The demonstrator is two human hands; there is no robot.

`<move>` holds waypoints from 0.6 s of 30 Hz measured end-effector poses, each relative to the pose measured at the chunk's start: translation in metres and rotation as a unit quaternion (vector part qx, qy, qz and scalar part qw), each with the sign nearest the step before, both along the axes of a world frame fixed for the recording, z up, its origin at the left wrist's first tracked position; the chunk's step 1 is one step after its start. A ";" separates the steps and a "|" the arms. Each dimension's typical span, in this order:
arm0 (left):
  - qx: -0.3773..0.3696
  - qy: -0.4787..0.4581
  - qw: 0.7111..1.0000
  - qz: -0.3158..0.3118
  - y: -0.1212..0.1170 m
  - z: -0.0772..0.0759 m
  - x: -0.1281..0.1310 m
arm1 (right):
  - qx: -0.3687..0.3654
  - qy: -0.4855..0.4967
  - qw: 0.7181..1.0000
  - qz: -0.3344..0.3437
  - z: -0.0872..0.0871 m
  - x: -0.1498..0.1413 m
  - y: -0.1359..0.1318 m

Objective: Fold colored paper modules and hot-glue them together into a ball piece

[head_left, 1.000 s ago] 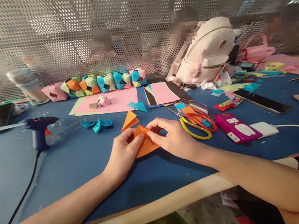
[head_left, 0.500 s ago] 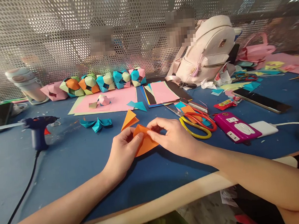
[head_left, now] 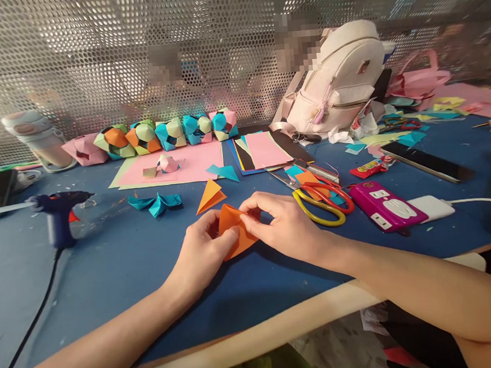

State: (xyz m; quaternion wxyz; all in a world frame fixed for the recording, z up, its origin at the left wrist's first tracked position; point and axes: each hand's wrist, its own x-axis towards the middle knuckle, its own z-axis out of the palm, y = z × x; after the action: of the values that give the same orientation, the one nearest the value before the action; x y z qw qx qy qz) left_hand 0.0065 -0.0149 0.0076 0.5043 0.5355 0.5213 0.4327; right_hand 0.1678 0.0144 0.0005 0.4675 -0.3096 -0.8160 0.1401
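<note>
Between my two hands is a folded piece of orange paper [head_left: 238, 242], held just above the blue table. My left hand [head_left: 203, 247] pinches its left side, with the thumb lying on the front face. The upper right edge is gripped between thumb and fingers of my right hand [head_left: 280, 221]. Just beyond my hands lies another folded orange paper piece [head_left: 211, 196]. Folded blue paper pieces [head_left: 157, 204] rest to the left of it. Scissors with red and yellow handles [head_left: 321, 200] lie to the right of my right hand, over orange and blue paper scraps.
A blue glue gun [head_left: 61, 215] stands at left, its cord trailing forward. Folded paper balls [head_left: 142, 136] line the mesh panel, near pink sheets [head_left: 201, 159]. To the right are a purple power bank [head_left: 387, 207], a phone [head_left: 428, 161] and a white backpack [head_left: 341, 80]. Another person's hand shows at the right edge.
My left thumb has shifted slightly on the orange paper, and the paper's left part now stands up more as a flap. Both hands keep their hold; the view has moved slightly.
</note>
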 end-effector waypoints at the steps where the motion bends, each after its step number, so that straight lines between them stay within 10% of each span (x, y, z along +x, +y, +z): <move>1: 0.006 0.012 1.000 0.007 0.000 0.000 0.000 | 0.016 -0.005 1.000 0.001 0.000 0.000 -0.001; 18: 0.029 0.065 0.997 0.006 0.003 -0.004 -0.003 | -0.114 -0.015 0.993 -0.004 0.000 -0.001 -0.001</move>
State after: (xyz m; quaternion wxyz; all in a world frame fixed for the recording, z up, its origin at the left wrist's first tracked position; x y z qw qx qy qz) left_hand 0.0040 -0.0120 0.0034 0.4512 0.5740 0.5429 0.4150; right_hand 0.1671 0.0138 0.0010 0.4176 -0.3661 -0.8004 0.2257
